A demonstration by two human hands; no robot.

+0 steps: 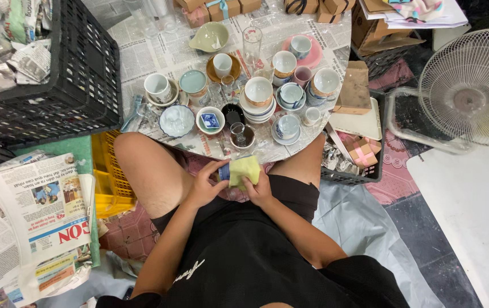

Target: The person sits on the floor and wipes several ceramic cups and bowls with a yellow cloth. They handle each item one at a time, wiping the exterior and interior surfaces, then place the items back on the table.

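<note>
Black shorts and bare knees frame the seated person, whose left hand (pixel 205 183) and right hand (pixel 257 188) close together over the lap on a small blue cup (pixel 224 171) wrapped in a yellow-green cloth (pixel 244 169). Cup and cloth lie between both palms, their long axis running left to right, the left hand gripping the exposed blue end, the right pressing the cloth. Just beyond the knees stands a round table (pixel 142 51) covered in newspaper, crowded with ceramic cups, saucers and glasses. A black plastic crate (pixel 79 74) of crumpled paper sits to the left, a white electric fan (pixel 473 85) to the right, stacked newspapers (pixel 33 211) on the floor.
</note>
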